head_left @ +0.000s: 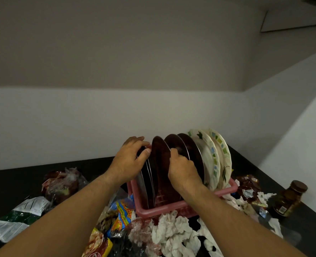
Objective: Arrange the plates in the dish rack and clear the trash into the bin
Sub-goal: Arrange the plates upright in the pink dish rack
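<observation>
A pink dish rack (164,207) stands on the dark counter with several plates upright in it. Dark steel plates (161,160) fill its left and middle slots. Two white patterned plates (212,156) lean at its right end. My left hand (130,161) grips the top edge of the leftmost steel plates, thumb on the near side. My right hand (182,168) curls round the rim of a steel plate in the middle of the rack. Crumpled white tissues (174,232) and snack wrappers (119,217) lie in front of the rack. No bin is in view.
A brown jar with a dark lid (287,199) stands at the right on the counter (14,180). A green and white packet (18,217) and a crinkled plastic bag (61,184) lie at the left. More wrappers (249,188) sit right of the rack. White walls close the corner behind.
</observation>
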The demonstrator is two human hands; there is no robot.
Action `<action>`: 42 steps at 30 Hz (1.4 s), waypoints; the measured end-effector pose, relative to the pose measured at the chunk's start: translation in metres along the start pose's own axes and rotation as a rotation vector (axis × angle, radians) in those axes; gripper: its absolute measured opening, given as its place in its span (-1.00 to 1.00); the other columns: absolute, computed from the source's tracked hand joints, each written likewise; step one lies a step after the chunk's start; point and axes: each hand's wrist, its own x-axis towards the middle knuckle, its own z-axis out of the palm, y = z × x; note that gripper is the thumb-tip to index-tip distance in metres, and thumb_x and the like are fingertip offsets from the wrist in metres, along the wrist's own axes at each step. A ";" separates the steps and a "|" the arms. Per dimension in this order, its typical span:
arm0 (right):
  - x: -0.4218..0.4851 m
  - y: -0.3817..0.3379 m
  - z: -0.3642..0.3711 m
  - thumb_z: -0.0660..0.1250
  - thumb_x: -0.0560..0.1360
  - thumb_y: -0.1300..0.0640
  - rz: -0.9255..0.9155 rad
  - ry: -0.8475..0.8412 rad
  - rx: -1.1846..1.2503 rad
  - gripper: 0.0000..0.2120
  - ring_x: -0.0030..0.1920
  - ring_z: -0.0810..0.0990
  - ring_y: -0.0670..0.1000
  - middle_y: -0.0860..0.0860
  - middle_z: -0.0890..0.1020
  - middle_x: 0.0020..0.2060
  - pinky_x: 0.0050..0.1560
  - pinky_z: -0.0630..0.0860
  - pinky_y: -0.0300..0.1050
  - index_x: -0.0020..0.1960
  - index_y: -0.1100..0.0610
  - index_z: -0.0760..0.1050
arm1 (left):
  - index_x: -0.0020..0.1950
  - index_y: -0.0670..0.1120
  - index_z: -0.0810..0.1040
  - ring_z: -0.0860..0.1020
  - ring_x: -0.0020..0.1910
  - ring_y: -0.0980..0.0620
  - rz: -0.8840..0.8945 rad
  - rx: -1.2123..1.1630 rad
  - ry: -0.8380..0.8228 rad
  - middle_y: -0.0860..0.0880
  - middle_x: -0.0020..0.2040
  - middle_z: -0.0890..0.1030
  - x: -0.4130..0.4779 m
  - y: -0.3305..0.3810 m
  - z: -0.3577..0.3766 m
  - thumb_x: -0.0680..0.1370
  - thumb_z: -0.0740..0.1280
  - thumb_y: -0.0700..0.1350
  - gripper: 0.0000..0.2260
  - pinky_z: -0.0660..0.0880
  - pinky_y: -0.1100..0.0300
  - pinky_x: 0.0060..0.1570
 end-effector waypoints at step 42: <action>-0.019 -0.024 -0.005 0.07 0.66 -0.11 -0.159 -0.050 0.262 -0.64 -0.27 0.53 -0.11 -0.08 0.56 -0.18 -0.35 0.44 -0.24 0.37 0.01 0.37 | 0.42 0.04 0.42 0.18 0.44 0.19 0.005 0.007 -0.022 0.06 0.47 0.34 0.001 -0.009 -0.008 0.66 0.12 0.03 -0.66 0.14 0.19 0.37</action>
